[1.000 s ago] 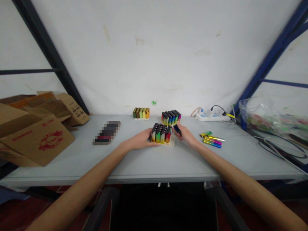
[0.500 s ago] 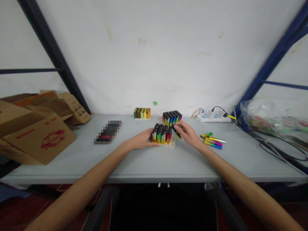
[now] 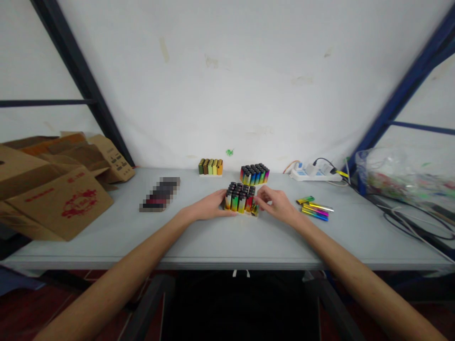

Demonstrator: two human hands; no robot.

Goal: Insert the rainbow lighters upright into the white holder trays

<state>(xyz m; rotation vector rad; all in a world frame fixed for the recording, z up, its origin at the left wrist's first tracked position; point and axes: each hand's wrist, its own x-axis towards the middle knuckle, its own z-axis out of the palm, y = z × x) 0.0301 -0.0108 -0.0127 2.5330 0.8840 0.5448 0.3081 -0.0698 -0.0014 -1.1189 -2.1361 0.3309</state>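
A white tray (image 3: 251, 214) stands on the table in front of me, filled with several upright lighters (image 3: 241, 201) with black tops and shiny bodies in green, yellow and red. My left hand (image 3: 212, 204) is wrapped round the tray's left side, thumb along the front and fingers behind. At the right end, my right hand (image 3: 273, 201) pinches a dark yellow lighter (image 3: 255, 209), partly hidden by the fingers, within the tray's right-hand column. To the right of that hand lie several loose metallic lighters (image 3: 314, 210) in gold, pink, blue and green.
Two more blocks stand by the wall: rainbow lighters (image 3: 255, 174) and green-to-orange pieces (image 3: 210, 167). A cardboard box (image 3: 67, 203) sits at far left, with a blurred-out item (image 3: 159, 194) nearer. On the right are a power strip (image 3: 314, 175), cables and a plastic bag (image 3: 398, 173).
My right hand has brought the lighter from a tilted position beside the tray down into its right-hand column. My left hand keeps its place on the tray.
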